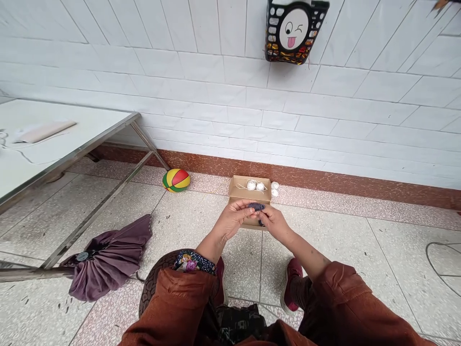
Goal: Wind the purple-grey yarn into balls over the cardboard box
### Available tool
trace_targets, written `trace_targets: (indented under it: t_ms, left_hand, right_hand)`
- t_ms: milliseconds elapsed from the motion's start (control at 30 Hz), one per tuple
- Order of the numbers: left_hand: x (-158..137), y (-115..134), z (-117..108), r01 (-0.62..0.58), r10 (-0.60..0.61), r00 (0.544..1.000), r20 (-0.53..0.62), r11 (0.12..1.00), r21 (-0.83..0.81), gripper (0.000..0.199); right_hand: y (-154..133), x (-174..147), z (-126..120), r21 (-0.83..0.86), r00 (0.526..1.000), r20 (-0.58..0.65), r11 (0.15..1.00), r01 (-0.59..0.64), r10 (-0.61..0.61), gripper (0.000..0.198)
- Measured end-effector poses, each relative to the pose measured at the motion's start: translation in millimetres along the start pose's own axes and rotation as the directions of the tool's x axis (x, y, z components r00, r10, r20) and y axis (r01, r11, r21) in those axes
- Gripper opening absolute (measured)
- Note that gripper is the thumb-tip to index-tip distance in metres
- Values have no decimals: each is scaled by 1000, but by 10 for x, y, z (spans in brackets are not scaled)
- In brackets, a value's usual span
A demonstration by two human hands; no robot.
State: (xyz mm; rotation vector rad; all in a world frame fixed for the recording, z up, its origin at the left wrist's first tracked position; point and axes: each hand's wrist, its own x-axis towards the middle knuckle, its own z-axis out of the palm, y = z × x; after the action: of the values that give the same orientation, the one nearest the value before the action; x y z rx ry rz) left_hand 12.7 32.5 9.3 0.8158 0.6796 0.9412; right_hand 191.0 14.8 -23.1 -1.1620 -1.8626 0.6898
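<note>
Between both hands is a small wound bundle of dark blue-grey yarn (256, 206), held above an open cardboard box (234, 185). My left hand (235, 218) pinches the bundle's left side with thumb and fingers. On the other side, the closed fingers of my right hand (275, 222) grip its right end. A dark bit shows just below the right fingers; whether it belongs to the bundle I cannot tell. Two white balls of string (255, 185) with loose ends lie in the far part of the box. My hands hide much of its near part.
Small white items (274, 189) sit right of the box. A striped ball (176, 180) rests by the metal-framed table (104, 134). Dark purple cloth (111, 259) hangs low at left. A black basket (272, 29) is on the tiled wall; a wire frame (437, 262) stands far right.
</note>
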Motion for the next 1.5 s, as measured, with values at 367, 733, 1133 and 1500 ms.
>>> trace_targets:
  t_ms: [367, 733, 1133, 1500]
  left_hand:
    - [54, -74, -45, -162, 196, 981, -18, 856, 491, 24]
    - [36, -45, 25, -78, 83, 995, -64, 995, 66, 30]
    - [59, -71, 12, -120, 119, 992, 30, 884, 451, 21]
    - [28, -44, 51, -123, 129, 992, -17, 975, 185, 26]
  right_hand:
    - [-133, -16, -312, -248, 988, 55, 957, 151, -141, 21]
    - [-21, -27, -65, -74, 1000, 29, 997, 3, -1, 17]
    - [-133, 38, -331, -110, 995, -49, 990, 83, -89, 19]
    - [-19, -35, -48, -3, 999, -7, 999, -37, 37, 16]
